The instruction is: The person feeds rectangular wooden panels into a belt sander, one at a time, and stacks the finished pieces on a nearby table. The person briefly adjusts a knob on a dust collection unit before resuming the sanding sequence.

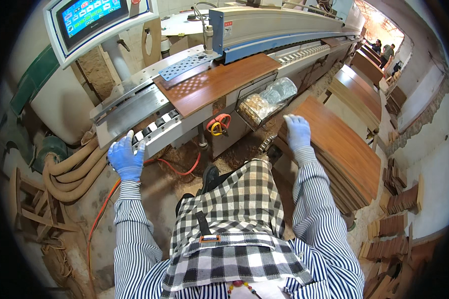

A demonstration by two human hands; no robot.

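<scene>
My left hand (126, 159), in a blue-coated work glove, rests against the end of the roller rail (155, 127) on the near side of an edge banding machine (284, 30). It holds no loose piece. A brown wood-grain panel (217, 84) lies on the machine's infeed, partly beneath a perforated blue guard plate (189, 67). My right hand (298, 134), gloved alike, is at the left corner of a stack of similar panels (344, 157). Its fingers point away from me and grip nothing visible; whether they touch the stack is unclear.
A wire basket (260, 106) with plastic-wrapped rolls and red- and yellow-handled scissors (219, 125) hang on the machine's front. A touch-screen control panel (93, 18) stands at upper left. Ribbed hoses (67, 179) and a red air line (183, 172) cross the floor. Two people (387, 54) stand far off.
</scene>
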